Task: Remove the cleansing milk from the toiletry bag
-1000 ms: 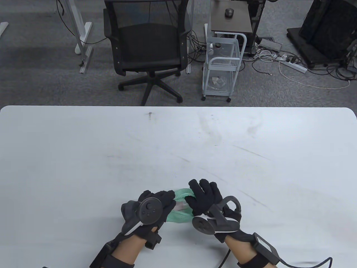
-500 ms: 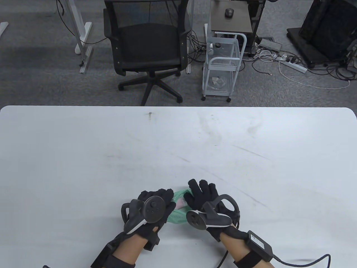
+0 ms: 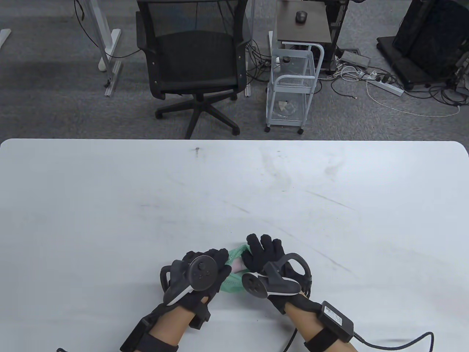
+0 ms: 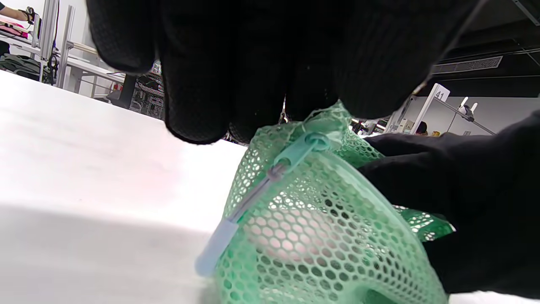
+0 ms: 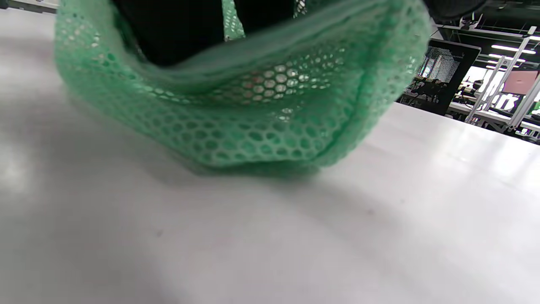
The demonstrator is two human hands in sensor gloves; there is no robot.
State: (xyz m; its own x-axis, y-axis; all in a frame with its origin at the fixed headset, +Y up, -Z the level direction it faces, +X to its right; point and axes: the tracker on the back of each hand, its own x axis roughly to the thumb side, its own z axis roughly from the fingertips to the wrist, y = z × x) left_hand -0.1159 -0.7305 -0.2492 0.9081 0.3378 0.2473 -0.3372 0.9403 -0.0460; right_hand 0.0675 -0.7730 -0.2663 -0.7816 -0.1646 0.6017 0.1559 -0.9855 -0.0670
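Observation:
A green mesh toiletry bag [image 3: 231, 283] lies near the table's front edge between my hands. A pale pink item, the cleansing milk [image 3: 238, 264], shows at the bag's mouth and through the mesh in the left wrist view [image 4: 291, 240]. My left hand [image 3: 220, 262] grips the bag's left top edge by the zip [image 4: 295, 154]. My right hand [image 3: 253, 253] holds the bag's right side, its fingers over and into the mouth. It shows in the left wrist view [image 4: 464, 198]. In the right wrist view the bag [image 5: 236, 122] sags on the table with dark fingers [image 5: 168, 29] behind the mesh.
The white table [image 3: 234, 190] stretches far ahead and to both sides. A cable [image 3: 395, 343] trails from my right wrist along the front edge. A black office chair [image 3: 194, 66] and a white trolley [image 3: 293, 88] stand beyond the far edge.
My right hand has shifted left and closer to the bag's mouth. The pink item now shows more plainly in the opening. My left hand has barely moved.

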